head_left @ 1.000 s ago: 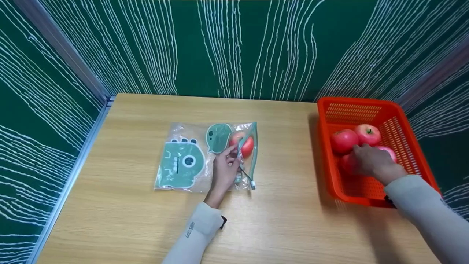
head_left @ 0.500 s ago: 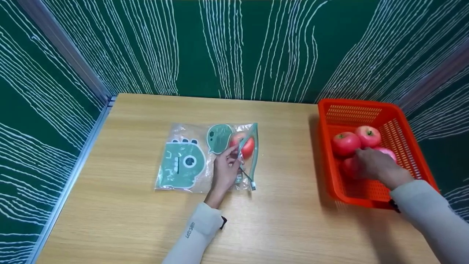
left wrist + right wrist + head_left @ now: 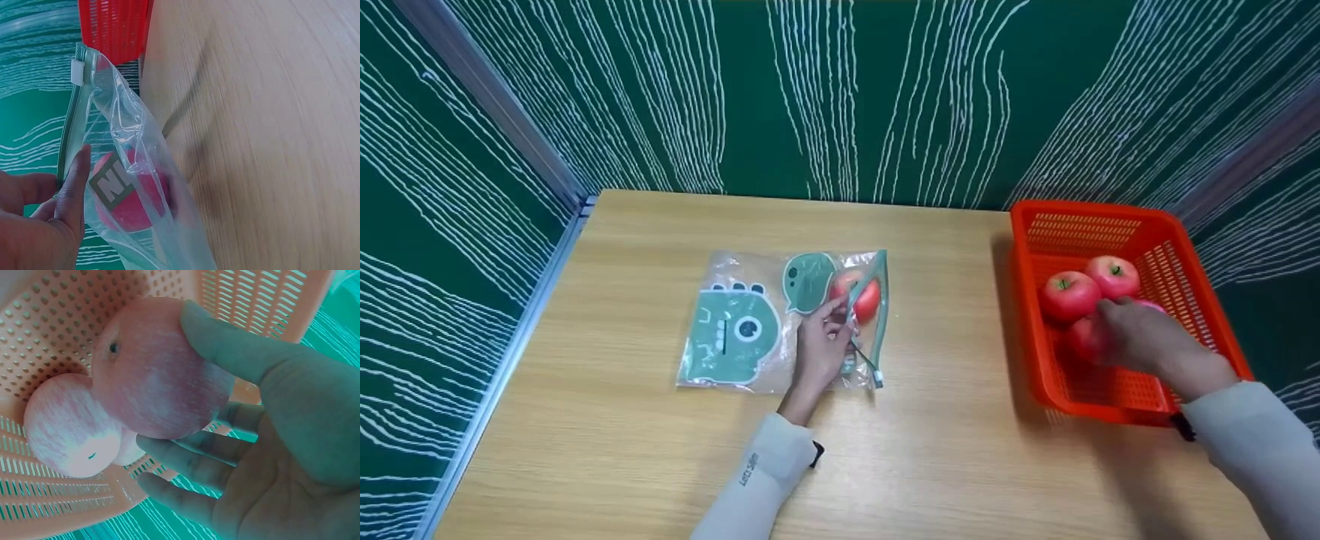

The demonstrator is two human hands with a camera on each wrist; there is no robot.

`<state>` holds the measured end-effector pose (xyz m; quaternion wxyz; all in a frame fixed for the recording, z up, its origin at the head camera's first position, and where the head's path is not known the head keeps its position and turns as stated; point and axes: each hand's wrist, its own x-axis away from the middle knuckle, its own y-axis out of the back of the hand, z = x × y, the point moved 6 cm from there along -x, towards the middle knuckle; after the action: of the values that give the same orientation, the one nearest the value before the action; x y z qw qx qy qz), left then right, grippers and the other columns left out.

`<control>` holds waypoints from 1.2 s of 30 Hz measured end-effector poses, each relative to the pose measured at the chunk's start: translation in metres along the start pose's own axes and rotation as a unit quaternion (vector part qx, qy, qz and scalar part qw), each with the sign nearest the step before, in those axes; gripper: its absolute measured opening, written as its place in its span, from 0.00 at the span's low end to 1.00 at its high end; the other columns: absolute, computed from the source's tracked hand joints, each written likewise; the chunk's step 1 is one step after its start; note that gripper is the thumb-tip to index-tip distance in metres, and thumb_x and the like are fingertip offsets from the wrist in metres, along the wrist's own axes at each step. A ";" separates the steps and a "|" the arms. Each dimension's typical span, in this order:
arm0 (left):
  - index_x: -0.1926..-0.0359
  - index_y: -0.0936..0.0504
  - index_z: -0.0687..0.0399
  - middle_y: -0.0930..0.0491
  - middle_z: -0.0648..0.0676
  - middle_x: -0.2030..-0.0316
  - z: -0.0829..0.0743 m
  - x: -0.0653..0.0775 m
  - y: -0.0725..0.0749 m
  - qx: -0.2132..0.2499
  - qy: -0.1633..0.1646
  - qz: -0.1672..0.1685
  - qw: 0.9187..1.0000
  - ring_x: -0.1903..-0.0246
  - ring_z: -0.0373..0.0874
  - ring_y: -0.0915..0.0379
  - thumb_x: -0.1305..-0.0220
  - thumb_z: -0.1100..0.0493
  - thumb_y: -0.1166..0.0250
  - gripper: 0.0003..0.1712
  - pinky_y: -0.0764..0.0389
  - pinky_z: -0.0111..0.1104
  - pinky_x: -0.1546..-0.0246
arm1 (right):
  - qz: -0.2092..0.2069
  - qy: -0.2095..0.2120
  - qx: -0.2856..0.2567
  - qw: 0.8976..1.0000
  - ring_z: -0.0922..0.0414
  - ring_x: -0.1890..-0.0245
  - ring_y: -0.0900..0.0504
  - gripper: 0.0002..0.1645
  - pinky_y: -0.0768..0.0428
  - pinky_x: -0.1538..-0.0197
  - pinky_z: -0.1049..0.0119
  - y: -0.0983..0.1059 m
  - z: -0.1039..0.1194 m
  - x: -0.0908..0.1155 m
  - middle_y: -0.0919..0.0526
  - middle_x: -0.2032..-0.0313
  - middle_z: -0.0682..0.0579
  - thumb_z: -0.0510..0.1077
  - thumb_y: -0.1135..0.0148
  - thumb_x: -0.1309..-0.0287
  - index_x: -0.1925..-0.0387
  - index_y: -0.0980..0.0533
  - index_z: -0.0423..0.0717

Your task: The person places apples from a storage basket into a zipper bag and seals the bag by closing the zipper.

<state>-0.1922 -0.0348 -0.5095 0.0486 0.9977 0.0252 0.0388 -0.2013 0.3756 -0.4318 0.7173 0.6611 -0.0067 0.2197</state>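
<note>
With the bag (image 3: pixel 769 322) pinched in left hand (image 3: pixel 820 346), the apple (image 3: pixel 160 377) grasped in right hand (image 3: pixel 1146 337) is best lifted gently.

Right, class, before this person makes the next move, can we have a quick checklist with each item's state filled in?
1. Left hand holding the bag near its opening: ok.
2. Bag mouth parted: ok, the green edges stand apart in the head view.
3. Slider out of the way: ok, it sits at one end.
4. Right hand round the held apple: ok, thumb and fingers are on it.
5. Held apple out of the basket: not ok, it is inside.
6. Grip firm enough to lift: cannot tell.
</note>
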 end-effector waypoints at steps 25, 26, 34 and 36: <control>0.30 0.25 0.67 0.19 0.64 0.49 0.000 0.001 0.001 0.023 0.003 -0.002 1.000 0.61 0.51 0.14 0.31 0.77 0.39 0.29 0.10 0.33 0.65 | -0.055 0.017 -0.009 0.998 0.30 0.53 0.18 0.53 0.14 0.52 0.32 0.035 0.034 0.009 0.24 0.44 0.25 0.38 0.14 0.56 0.31 0.33 0.31; 0.30 0.25 0.67 0.19 0.64 0.49 0.000 0.002 0.001 0.021 0.004 -0.002 1.000 0.61 0.51 0.14 0.31 0.77 0.38 0.29 0.10 0.33 0.65 | -0.056 0.016 -0.011 0.998 0.29 0.53 0.19 0.54 0.14 0.52 0.32 0.036 0.035 0.009 0.25 0.43 0.25 0.38 0.14 0.55 0.31 0.34 0.31; 0.30 0.24 0.66 0.18 0.63 0.49 -0.001 0.003 0.002 0.012 0.002 -0.006 1.000 0.61 0.48 0.14 0.31 0.77 0.38 0.29 0.09 0.33 0.64 | -0.104 0.041 -0.010 0.994 0.29 0.52 0.19 0.50 0.15 0.52 0.30 0.051 0.050 0.012 0.23 0.44 0.28 0.34 0.13 0.59 0.34 0.30 0.33; 0.30 0.24 0.67 0.18 0.63 0.49 -0.001 0.002 0.002 0.009 -0.001 -0.006 1.000 0.61 0.49 0.14 0.31 0.76 0.38 0.29 0.09 0.33 0.64 | -0.119 0.051 -0.010 0.992 0.29 0.51 0.19 0.50 0.15 0.52 0.30 0.054 0.055 0.013 0.23 0.44 0.29 0.33 0.13 0.61 0.35 0.28 0.33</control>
<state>-0.1898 -0.0364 -0.5085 0.0394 0.9980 0.0316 0.0372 -0.1916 0.3293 -0.3696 0.7446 0.6378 0.1060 0.1659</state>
